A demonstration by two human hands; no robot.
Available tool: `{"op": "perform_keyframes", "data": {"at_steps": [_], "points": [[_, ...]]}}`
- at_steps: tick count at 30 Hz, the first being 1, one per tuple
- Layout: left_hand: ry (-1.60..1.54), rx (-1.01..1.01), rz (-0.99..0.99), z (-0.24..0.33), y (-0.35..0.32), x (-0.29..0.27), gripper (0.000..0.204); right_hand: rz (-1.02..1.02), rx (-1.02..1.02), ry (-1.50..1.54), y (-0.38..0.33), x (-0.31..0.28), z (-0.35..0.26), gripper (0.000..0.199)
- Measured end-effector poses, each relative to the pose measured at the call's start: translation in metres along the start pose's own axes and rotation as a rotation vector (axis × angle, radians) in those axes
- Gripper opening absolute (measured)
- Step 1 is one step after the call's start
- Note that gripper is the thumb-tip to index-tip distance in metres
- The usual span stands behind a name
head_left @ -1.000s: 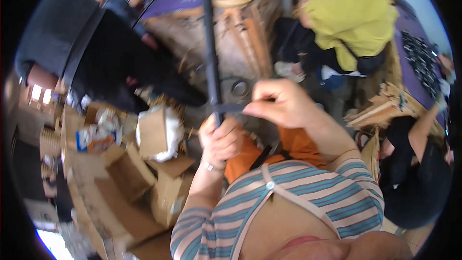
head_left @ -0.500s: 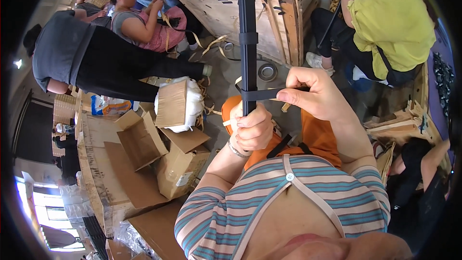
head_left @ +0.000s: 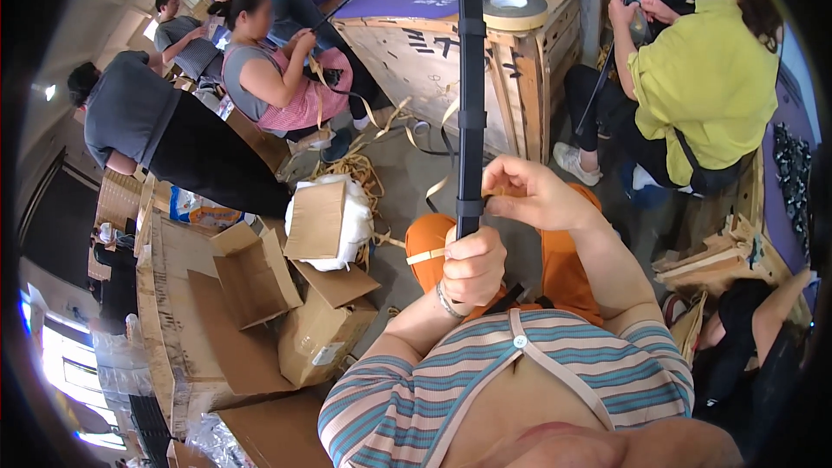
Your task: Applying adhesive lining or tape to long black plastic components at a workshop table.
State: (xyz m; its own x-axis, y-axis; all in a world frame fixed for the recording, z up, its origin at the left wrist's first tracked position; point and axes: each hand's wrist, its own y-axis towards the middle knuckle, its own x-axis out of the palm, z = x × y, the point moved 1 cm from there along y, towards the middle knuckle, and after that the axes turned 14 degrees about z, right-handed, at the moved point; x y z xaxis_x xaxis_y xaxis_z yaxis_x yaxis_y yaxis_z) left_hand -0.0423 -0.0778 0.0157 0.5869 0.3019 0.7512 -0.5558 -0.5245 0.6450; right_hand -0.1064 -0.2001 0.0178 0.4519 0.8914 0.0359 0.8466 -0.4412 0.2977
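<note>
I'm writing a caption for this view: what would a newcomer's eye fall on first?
Probably the long black bar, running from the top edge down to the left hand, which grips it near the lower end, with the right hand close beside it. Next come the orange trousers beneath the hands and the yellow-green shirt of a person at upper right.

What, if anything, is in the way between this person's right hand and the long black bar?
Nothing visible. The right hand has its fingertips right beside the lowest black band on the black bar; whether they touch is hard to tell. The left hand grips the bar just below that band.
</note>
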Motion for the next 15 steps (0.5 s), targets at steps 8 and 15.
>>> {"op": "perform_keyframes", "data": {"at_steps": [8,15], "points": [[0.097,0.032,0.101,-0.004,-0.002,0.0,0.026,-0.163,-0.046,0.392,0.015,0.007,-0.038,0.031],[1.071,0.553,1.032,0.0,-0.031,0.029,0.051,0.011,-0.008,0.18,0.013,0.01,-0.04,0.021]]}}
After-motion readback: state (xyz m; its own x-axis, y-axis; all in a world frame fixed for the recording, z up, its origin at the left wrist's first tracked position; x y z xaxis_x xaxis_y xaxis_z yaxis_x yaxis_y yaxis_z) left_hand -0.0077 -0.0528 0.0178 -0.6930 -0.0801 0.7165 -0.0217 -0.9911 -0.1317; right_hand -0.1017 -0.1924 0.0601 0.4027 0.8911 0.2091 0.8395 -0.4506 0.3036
